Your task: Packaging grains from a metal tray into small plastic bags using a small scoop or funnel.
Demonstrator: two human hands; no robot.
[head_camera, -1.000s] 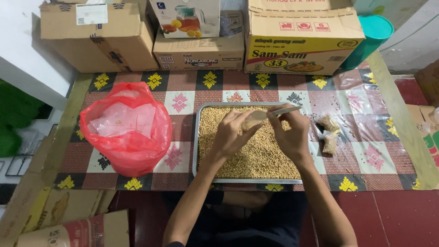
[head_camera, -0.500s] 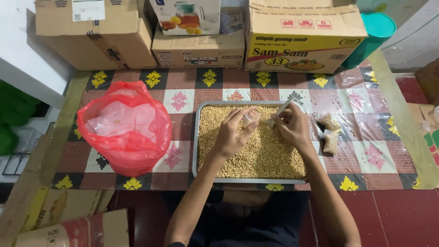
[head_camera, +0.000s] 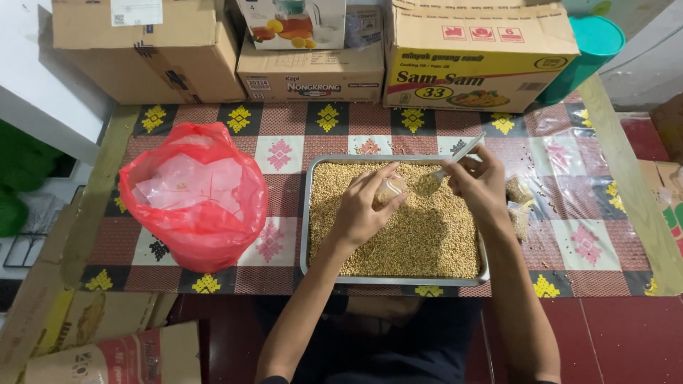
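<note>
A small clear bag is held by the left hand, a spoon by the right hand, over a tray of grains.

a low worktop carries a glossy checked cloth in red, white and black with yellow and pink motifs. brown cardboard boxes line its far edge, with a teal tub at the right end. dark red floor tiles show below, and a white wall stands at the left. the light is even, indoor.
</note>
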